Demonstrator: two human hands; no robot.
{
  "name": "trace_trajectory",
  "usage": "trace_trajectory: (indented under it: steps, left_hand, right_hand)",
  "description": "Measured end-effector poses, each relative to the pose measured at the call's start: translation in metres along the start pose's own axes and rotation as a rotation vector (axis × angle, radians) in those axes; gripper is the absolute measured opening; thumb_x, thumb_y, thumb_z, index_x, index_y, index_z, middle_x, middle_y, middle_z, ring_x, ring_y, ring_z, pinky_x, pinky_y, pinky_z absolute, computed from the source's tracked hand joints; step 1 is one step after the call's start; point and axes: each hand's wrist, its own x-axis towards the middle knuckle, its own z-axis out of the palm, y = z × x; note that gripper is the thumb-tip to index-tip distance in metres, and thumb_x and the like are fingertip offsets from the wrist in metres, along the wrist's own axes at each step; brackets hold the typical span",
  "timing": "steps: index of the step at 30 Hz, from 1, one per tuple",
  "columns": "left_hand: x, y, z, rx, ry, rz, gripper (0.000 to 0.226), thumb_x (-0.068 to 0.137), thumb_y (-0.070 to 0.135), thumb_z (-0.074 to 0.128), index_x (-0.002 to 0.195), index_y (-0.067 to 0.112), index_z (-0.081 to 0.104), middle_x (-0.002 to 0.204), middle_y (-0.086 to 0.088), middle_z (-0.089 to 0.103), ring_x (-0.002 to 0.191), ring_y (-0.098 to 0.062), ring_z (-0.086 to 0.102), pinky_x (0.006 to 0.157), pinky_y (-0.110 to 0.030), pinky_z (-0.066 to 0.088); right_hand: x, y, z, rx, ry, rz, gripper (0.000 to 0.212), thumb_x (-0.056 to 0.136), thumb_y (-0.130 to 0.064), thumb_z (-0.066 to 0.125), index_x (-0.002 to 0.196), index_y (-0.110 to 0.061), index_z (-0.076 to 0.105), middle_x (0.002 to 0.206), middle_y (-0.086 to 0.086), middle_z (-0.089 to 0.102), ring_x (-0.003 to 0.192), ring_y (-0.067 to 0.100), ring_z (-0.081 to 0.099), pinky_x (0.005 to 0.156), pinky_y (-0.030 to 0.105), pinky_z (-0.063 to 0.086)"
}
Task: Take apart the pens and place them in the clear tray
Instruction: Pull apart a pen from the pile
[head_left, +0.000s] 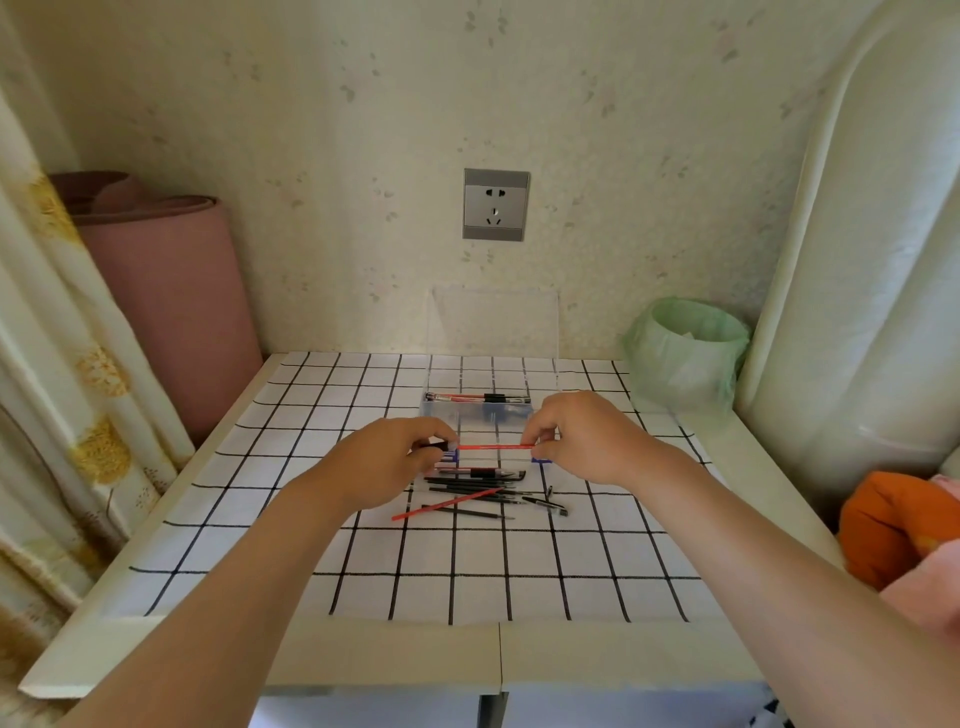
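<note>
My left hand (395, 457) and my right hand (576, 436) hold a red pen refill (496, 446) level between them above the table. The left fingers pinch its left end together with a black pen part (435, 446); the right fingers pinch its right end. Below the hands, a clear tray (540, 461) with blue corners holds several black pen parts (478, 486) and another red refill (447, 504) lying slantwise. Behind, a clear box (478, 410) with its lid up holds several whole pens (478, 398).
The table wears a white cloth with a black grid (363, 571). A bin with a green bag (685, 353) stands at the back right. A pink roll (171, 291) leans at the left, orange cloth (883, 525) lies at the right edge.
</note>
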Motion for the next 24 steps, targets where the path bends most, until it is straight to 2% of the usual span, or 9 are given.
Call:
trace_trajectory:
  steps: [4,9,13,19,24]
  left_hand:
    - [-0.002,0.001,-0.001,0.007,0.003,0.000,0.027,0.101,0.028,0.046,0.120,0.042,0.059,0.092,0.014,0.066,0.079,-0.005,0.061,0.074,-0.022,0.049]
    - [-0.002,-0.001,-0.002,0.040,0.026,0.009,0.025,0.100,0.029,0.049,0.118,0.042,0.058,0.098,0.012,0.061,0.069,-0.002,0.054,0.070,-0.021,0.043]
    - [-0.001,-0.006,-0.002,0.024,0.010,0.017,0.025,0.098,0.026,0.052,0.116,0.043,0.059,0.102,0.014,0.060,0.072,-0.001,0.054,0.078,-0.023,0.047]
    - [-0.002,-0.008,-0.002,0.029,0.021,0.022,0.025,0.097,0.026,0.054,0.114,0.045,0.059,0.101,0.016,0.060,0.073,-0.002,0.055,0.081,-0.027,0.051]
    - [-0.002,-0.006,-0.002,0.007,0.000,0.034,0.025,0.098,0.028,0.054,0.114,0.046,0.059,0.100,0.017,0.059,0.070,-0.001,0.054,0.074,-0.021,0.047]
  right_hand:
    - [-0.001,-0.002,-0.001,-0.015,0.003,-0.006,0.016,0.088,-0.022,0.070,0.102,-0.026,0.076,0.091,-0.009,0.064,0.084,0.011,0.058,0.076,0.026,0.046]
    - [-0.001,-0.005,0.000,-0.016,0.007,-0.015,0.017,0.088,-0.023,0.069,0.103,-0.027,0.076,0.087,-0.013,0.058,0.080,0.007,0.054,0.072,0.023,0.041]
    - [0.001,-0.008,0.002,-0.024,0.009,-0.025,0.016,0.088,-0.023,0.070,0.102,-0.028,0.076,0.082,-0.015,0.055,0.077,0.007,0.052,0.068,0.022,0.036]
    - [0.001,-0.012,0.003,-0.012,0.006,-0.048,0.016,0.089,-0.022,0.069,0.103,-0.027,0.076,0.083,-0.015,0.056,0.069,-0.001,0.048,0.062,0.011,0.032]
    - [0.003,-0.015,0.005,-0.020,0.016,-0.058,0.016,0.088,-0.025,0.070,0.102,-0.030,0.076,0.082,-0.014,0.058,0.069,-0.001,0.048,0.060,0.012,0.031]
